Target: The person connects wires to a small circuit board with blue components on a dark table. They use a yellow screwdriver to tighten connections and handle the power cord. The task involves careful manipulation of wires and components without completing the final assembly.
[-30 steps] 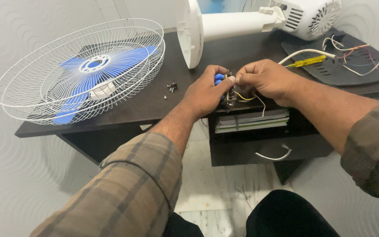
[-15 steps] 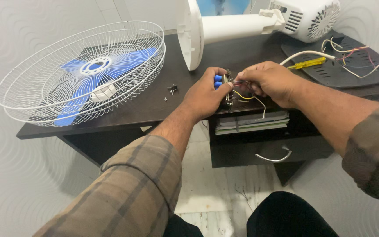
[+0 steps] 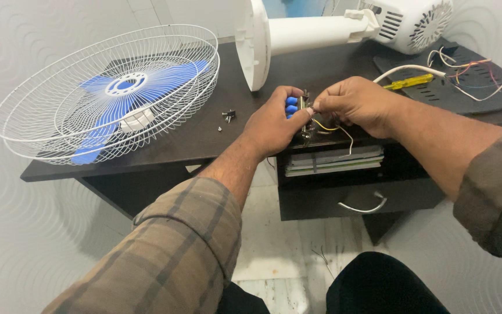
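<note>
Two hands [image 3: 315,113] pinching blue-buttoned switch block [image 3: 297,110]

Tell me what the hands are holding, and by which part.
Left hand grips the blue-buttoned switch block by its side; right hand pinches a wire at its top.

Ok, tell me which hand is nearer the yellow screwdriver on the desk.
Right. The right hand sits just in front of the yellow screwdriver, not touching it; the left hand is farther off, beyond the right hand.
</note>
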